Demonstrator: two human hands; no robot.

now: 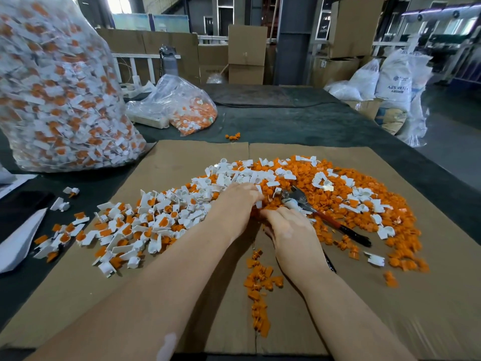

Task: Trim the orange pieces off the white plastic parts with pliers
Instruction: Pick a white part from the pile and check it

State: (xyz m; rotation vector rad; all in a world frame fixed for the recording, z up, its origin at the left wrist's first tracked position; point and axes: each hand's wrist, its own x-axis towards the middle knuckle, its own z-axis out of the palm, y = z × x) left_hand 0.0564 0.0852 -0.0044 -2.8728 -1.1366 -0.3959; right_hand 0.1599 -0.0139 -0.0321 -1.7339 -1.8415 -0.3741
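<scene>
Clear plastic forms the large bag point(59, 87) at the far left of the desk point(299, 121), packed with white parts that carry orange pieces. 1 smaller clear bag point(187, 105) behind the cardboard sheet point(78, 282) holds more orange and white bits. On the cardboard lie untrimmed white plastic parts point(145, 225) at left and a heap of cut orange pieces point(364, 204) at right. The left hand point(234, 207) reaches into the pile, fingers curled down among the parts; what it pinches, I cannot tell. The right hand point(289, 230) curls over the pliers point(307, 204), whose dark handles stick out to the right. White sacks point(395, 82) at far right read "ABS RESIN".
</scene>
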